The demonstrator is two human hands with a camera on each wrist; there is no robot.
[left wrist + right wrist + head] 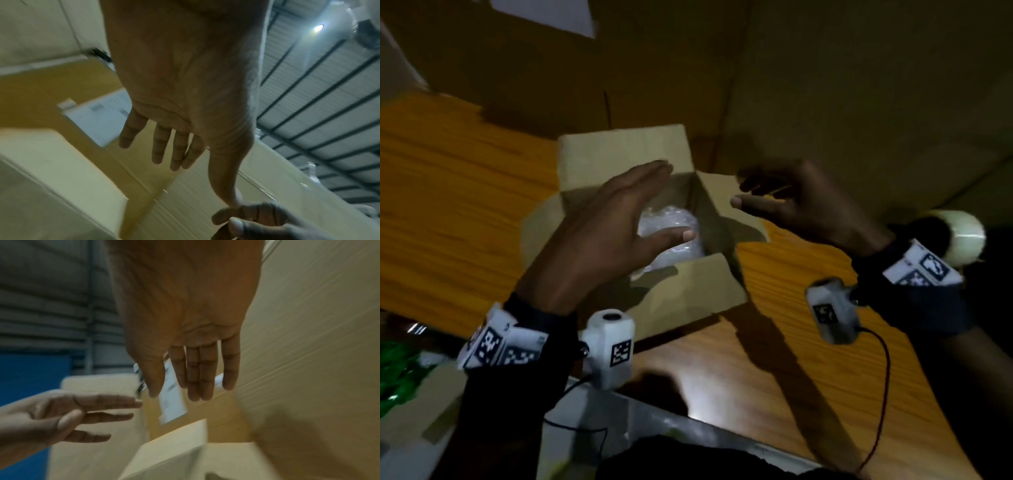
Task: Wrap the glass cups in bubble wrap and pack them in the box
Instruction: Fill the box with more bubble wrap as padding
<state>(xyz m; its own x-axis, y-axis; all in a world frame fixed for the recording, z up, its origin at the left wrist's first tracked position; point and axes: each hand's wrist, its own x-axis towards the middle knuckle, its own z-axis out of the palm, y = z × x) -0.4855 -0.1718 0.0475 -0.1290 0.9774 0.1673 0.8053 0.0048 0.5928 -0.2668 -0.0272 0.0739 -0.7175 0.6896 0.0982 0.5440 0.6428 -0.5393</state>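
A small cardboard box (616, 150) stands open on the wooden table, its flaps spread outward. Bubble-wrapped bundles (671, 219) lie inside it, partly hidden by my left hand. My left hand (619, 219) hovers over the box opening with straight fingers and holds nothing; the left wrist view shows its palm (185, 81) flat and empty. My right hand (791, 202) hangs above the box's right flap (722, 192), fingers loosely extended and empty. The right wrist view shows its straight fingers (197, 373) above the box flaps (174, 443).
A roll of clear tape (959, 236) sits on the table behind my right wrist. Large cardboard boxes (859, 85) stand along the far side, one with a white label (544, 13). Green material (397, 377) lies at the lower left. A glossy sheet (654, 431) lies at the near edge.
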